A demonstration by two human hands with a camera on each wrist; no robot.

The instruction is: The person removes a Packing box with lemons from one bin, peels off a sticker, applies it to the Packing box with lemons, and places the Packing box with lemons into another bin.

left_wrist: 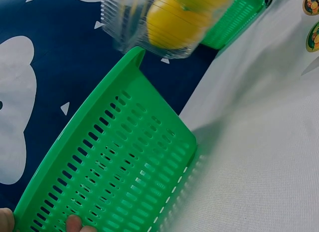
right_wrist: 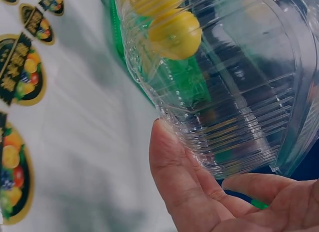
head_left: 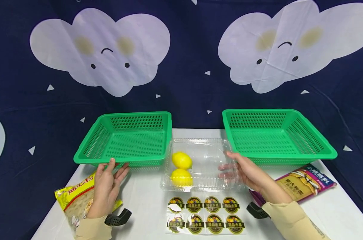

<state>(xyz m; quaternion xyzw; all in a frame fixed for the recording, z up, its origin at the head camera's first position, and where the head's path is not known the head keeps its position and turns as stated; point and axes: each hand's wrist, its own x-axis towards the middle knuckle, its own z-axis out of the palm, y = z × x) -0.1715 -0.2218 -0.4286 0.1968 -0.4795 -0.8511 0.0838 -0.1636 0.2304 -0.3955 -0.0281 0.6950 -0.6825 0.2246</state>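
Observation:
My right hand (head_left: pixel 253 175) holds a clear plastic clamshell box (head_left: pixel 205 160) by its right side, thumb on one face and fingers behind the plastic. The box is lifted off the table, between two green baskets. Two lemons (head_left: pixel 182 160) lie at its left end; the right wrist view shows a lemon (right_wrist: pixel 175 35) through the ribbed wall. My left hand (head_left: pixel 106 186) is at the front rim of the left green basket (head_left: pixel 121 161). In the left wrist view the rim of this basket (left_wrist: pixel 99 157) passes between thumb and fingertips (left_wrist: pixel 75 224).
A right green basket (head_left: pixel 277 155) stands at the back. A sheet of round fruit stickers (head_left: pixel 205 215) lies at the front middle. A yellow food packet (head_left: pixel 76 200) sits under my left forearm, and a purple pasta packet (head_left: pixel 304 183) beyond my right wrist. A patterned curtain (head_left: pixel 193 50) hangs behind.

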